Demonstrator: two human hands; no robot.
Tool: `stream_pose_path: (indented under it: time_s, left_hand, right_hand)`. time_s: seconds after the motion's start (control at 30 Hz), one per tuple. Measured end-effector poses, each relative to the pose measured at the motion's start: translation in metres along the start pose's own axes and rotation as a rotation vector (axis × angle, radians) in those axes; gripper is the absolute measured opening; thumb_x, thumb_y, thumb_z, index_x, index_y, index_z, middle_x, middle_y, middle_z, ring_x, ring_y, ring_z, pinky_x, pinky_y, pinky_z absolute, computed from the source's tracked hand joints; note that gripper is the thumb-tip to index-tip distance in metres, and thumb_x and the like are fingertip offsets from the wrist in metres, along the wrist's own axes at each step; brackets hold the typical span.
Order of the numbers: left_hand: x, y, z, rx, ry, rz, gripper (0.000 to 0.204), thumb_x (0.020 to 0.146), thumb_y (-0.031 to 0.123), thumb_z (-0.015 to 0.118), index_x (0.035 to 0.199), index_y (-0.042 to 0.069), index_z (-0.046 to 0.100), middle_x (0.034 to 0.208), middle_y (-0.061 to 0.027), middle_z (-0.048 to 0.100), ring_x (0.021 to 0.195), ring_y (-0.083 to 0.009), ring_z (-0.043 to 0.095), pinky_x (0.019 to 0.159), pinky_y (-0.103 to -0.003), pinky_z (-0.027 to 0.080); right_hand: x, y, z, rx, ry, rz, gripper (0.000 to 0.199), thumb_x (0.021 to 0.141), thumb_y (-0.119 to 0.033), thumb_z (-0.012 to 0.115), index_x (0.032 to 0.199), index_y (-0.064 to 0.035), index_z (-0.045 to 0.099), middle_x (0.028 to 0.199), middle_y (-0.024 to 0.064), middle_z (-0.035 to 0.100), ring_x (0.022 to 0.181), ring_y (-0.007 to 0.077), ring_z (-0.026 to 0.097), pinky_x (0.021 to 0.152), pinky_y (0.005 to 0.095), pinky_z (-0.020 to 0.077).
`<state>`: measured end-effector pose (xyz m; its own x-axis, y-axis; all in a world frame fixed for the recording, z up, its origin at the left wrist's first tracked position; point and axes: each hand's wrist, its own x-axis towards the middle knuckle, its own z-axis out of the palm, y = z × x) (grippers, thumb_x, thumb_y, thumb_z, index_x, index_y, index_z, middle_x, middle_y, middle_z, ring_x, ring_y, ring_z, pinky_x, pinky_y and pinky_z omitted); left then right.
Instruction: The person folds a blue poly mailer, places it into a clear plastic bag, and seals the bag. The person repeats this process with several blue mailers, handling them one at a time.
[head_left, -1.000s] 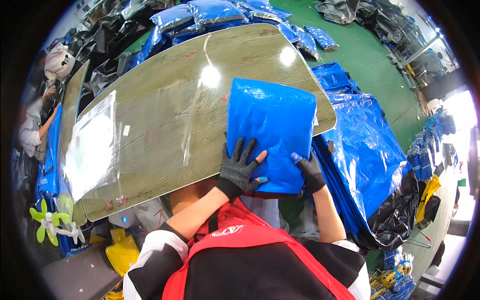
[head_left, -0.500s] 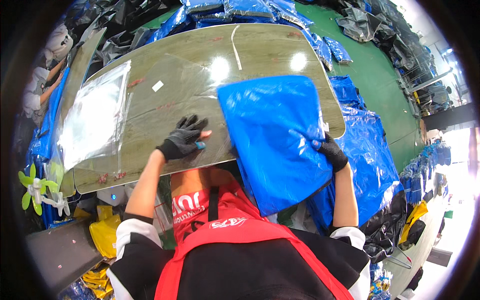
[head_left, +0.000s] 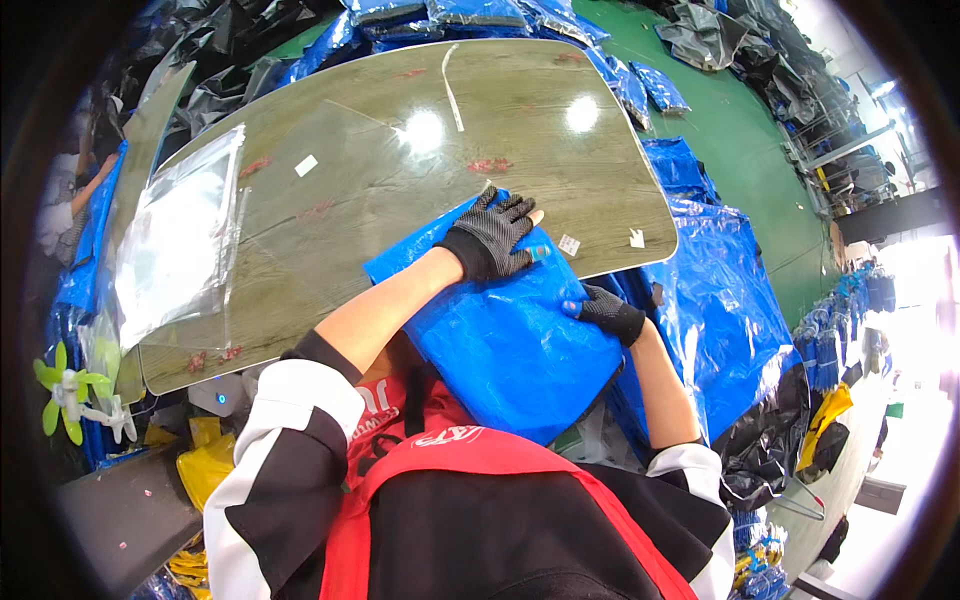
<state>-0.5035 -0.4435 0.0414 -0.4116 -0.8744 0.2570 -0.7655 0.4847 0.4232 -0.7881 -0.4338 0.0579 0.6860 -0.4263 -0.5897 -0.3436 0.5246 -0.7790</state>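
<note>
A folded blue plastic sheet (head_left: 510, 345) lies at the table's near edge and hangs over it toward my lap. My left hand (head_left: 490, 235), in a dark grip glove with some bare fingertips, rests flat on the sheet's far part, fingers stretched out. At the sheet's right edge is my gloved right hand (head_left: 608, 312), its thumb on top and its other fingers partly hidden; it appears to pinch the edge. Just beyond the sheet, a small white printed label (head_left: 569, 245) lies on the wood-patterned table (head_left: 370, 235).
Clear plastic bags (head_left: 180, 235) lie on the table's left side. A larger blue sheet pile (head_left: 735, 310) stands to the right. Blue packages (head_left: 480, 12) sit behind the table. A small green-bladed fan (head_left: 70, 392) is clipped at the left. Another person's arm (head_left: 92, 185) shows at far left.
My left hand has moved right, from the bare table onto the blue sheet. The sheet's far end has come down and nearer, uncovering labels on the table. My right hand has shifted left.
</note>
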Motion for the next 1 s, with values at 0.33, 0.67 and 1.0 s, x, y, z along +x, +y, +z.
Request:
stream_pose_path:
  time_s: [0.33,0.67,1.0]
  left_hand:
    - [-0.121,-0.067,-0.038,0.014,0.292,-0.332,0.023,0.075,0.025,0.073,0.089,0.01,0.062,0.117,-0.0136,0.061,0.117,-0.0347,0.051,0.102,-0.043,0.038]
    - [-0.128,-0.088,-0.021,-0.239,0.327,-0.51,0.019,0.08,0.024,0.068,0.085,0.006,0.064,0.106,-0.0112,0.067,0.105,-0.0313,0.058,0.093,-0.041,0.044]
    - [-0.12,-0.092,-0.098,0.03,0.325,-0.238,0.015,0.091,0.021,0.055,0.091,0.006,0.053,0.086,-0.0186,0.062,0.083,-0.0371,0.061,0.076,-0.042,0.048]
  right_hand:
    - [-0.046,-0.003,-0.051,0.051,0.277,-0.147,0.071,0.079,-0.037,0.076,0.134,-0.0002,0.048,0.124,0.0149,0.059,0.111,0.0228,0.057,0.095,0.0377,0.0475]
    - [-0.047,-0.012,-0.04,-0.02,0.315,-0.075,0.077,0.081,-0.035,0.074,0.138,0.0038,0.041,0.128,0.0173,0.055,0.11,0.0235,0.058,0.096,0.0376,0.0472]
    - [0.039,-0.02,0.137,-0.143,-0.25,0.154,0.067,0.081,-0.042,0.073,0.127,0.0019,0.053,0.117,0.0163,0.062,0.105,0.0268,0.06,0.094,0.0371,0.0472]
